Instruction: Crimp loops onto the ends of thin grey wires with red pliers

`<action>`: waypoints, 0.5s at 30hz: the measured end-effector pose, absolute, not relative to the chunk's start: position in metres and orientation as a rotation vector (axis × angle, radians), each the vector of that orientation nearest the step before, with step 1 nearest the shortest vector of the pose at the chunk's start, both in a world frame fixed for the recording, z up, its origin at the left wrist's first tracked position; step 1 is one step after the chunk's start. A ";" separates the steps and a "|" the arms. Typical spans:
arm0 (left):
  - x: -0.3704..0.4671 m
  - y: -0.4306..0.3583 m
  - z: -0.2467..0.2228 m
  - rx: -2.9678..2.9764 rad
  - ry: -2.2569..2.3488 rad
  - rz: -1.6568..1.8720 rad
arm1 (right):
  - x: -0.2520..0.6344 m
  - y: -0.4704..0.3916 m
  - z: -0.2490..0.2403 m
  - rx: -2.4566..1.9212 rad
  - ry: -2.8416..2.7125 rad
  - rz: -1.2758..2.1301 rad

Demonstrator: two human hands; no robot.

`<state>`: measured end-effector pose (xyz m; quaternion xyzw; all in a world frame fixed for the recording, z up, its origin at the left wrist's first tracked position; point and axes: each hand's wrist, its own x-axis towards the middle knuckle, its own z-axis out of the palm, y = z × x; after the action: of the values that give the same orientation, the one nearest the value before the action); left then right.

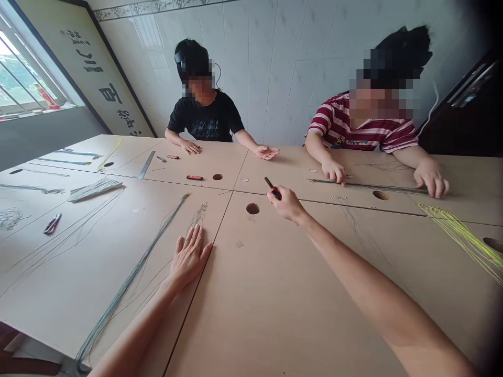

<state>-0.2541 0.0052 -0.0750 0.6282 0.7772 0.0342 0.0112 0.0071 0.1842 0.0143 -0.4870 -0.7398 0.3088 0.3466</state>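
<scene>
My left hand (191, 256) lies flat and open on the table, fingers spread, its fingertips at a small bunch of thin wires with tiny end fittings (200, 212). Just left of it stretches a long bundle of grey-green strands (145, 256), gathered at its far end. Raised over the table's middle, my right hand (288, 204) is closed around a slim dark tool (270, 184) with a black grip; its exact kind is unclear. Beneath and left of that hand is a round hole (252, 209) in the tabletop.
Two people sit opposite; one person's hands (432, 178) rest at a dark strand bundle (365, 186). Yellow strands (451, 225) lie at right. A metal ruler (146, 165), a red-and-black object (195, 177), a folding tool (52, 223) and more strands lie at left.
</scene>
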 end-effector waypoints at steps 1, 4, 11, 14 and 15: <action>-0.254 0.005 -0.075 1.967 2.428 0.110 | 0.015 0.188 0.018 -1.282 -1.919 0.747; -0.256 0.006 -0.077 1.981 2.436 0.121 | 0.043 0.197 0.028 -1.345 -1.900 0.583; -0.257 0.008 -0.078 1.933 2.448 0.056 | 0.112 0.202 0.048 -1.452 -1.794 0.258; -0.256 0.008 -0.077 1.927 2.450 0.034 | 0.140 0.196 0.059 -1.449 -1.717 0.132; -0.256 0.009 -0.076 1.925 2.452 0.029 | 0.149 0.195 0.063 -1.441 -1.686 0.088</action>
<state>-0.2557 0.0085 -0.0765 0.6174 0.7865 0.0093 0.0118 0.1488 0.1948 0.0629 -0.5813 -0.6804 0.0357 0.4449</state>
